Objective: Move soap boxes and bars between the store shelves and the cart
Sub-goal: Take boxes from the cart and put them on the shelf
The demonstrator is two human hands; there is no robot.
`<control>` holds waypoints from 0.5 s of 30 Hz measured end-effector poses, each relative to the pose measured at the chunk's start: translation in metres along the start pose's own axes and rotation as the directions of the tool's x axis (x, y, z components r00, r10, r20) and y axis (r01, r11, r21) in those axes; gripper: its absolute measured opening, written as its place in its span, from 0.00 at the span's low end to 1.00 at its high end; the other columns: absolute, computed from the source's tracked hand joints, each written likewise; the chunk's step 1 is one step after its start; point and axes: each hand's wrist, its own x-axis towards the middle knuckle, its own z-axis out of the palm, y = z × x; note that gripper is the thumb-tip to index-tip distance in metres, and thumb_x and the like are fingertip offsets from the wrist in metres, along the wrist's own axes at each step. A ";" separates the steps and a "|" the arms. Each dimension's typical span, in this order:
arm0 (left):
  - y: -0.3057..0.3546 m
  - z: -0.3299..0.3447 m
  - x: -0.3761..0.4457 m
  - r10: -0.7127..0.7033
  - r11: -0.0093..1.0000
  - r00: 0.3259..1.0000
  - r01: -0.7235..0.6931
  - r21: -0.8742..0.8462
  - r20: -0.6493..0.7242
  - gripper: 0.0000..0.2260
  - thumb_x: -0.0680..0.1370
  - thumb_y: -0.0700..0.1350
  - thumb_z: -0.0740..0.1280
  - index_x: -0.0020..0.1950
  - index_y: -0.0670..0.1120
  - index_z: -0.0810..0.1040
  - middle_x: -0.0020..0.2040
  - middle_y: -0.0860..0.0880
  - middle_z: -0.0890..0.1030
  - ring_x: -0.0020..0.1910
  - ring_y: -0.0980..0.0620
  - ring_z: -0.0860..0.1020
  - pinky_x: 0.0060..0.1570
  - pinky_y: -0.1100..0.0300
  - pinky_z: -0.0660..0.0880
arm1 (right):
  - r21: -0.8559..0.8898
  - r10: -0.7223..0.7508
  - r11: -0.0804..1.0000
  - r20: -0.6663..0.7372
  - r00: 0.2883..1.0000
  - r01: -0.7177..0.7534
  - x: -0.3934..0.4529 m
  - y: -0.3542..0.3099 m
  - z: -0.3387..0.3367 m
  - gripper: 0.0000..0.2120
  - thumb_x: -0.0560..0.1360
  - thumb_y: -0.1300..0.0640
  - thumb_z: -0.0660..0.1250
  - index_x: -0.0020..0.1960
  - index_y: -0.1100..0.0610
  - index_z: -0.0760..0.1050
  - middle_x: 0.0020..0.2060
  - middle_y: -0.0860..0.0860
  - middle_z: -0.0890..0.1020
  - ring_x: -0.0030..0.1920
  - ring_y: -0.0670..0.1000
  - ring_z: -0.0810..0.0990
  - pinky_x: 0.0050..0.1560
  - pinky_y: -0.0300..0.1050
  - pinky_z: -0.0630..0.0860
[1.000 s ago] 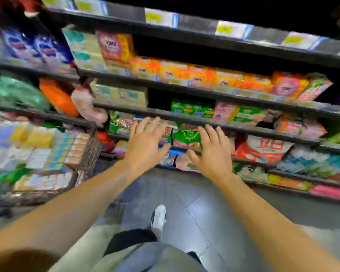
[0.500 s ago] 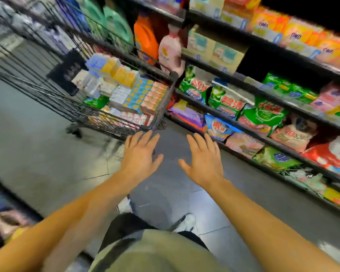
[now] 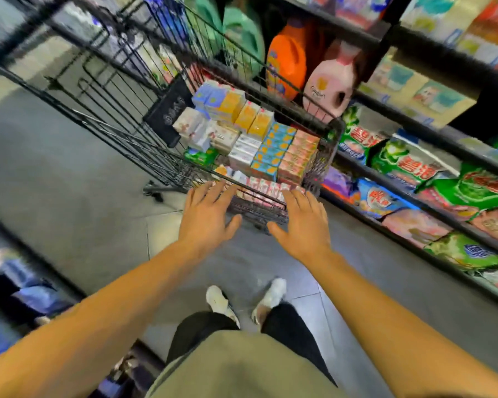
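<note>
Both your left hand [image 3: 206, 216] and right hand [image 3: 304, 222] are spread flat, each grip empty, near the cart [image 3: 332, 130] rim. The soap boxes [image 3: 273, 147] sit stacked inside. Reach carelessly and you could topple those tight rows.

Bare forearms; an olive-tan shirt [image 3: 242, 366] at bottom centre, dark trousers [image 3: 288, 326], and white, seemingly scuffed sneakers [image 3: 270, 297].

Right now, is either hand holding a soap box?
No. The left hand and the right hand are both spread open and empty, reaching toward the cart.
</note>
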 end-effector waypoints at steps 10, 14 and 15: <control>-0.044 -0.007 0.110 0.072 0.995 0.996 -0.075 0.067 0.043 0.29 0.77 0.58 0.65 0.75 0.49 0.67 0.75 0.45 0.68 0.75 0.40 0.63 0.74 0.40 0.55 | 0.054 0.027 0.998 0.007 1.000 -0.027 0.142 -0.004 0.005 0.37 0.77 0.40 0.65 0.79 0.53 0.57 0.77 0.52 0.61 0.77 0.57 0.57 0.76 0.56 0.55; -0.055 -0.010 0.163 0.053 0.997 0.994 -0.058 0.052 0.095 0.29 0.77 0.57 0.66 0.75 0.49 0.67 0.75 0.45 0.68 0.75 0.39 0.62 0.73 0.38 0.56 | 0.059 0.096 0.993 0.074 0.993 -0.101 0.201 0.002 0.000 0.38 0.77 0.38 0.62 0.80 0.53 0.54 0.77 0.53 0.61 0.77 0.58 0.57 0.76 0.57 0.56; -0.058 -0.010 0.174 0.052 0.997 0.994 -0.057 0.056 0.095 0.29 0.77 0.57 0.67 0.75 0.49 0.68 0.74 0.45 0.69 0.75 0.39 0.63 0.73 0.38 0.56 | 0.053 0.098 0.993 0.089 0.991 -0.103 0.213 0.004 0.000 0.38 0.77 0.38 0.62 0.80 0.54 0.54 0.77 0.53 0.61 0.77 0.58 0.57 0.76 0.56 0.56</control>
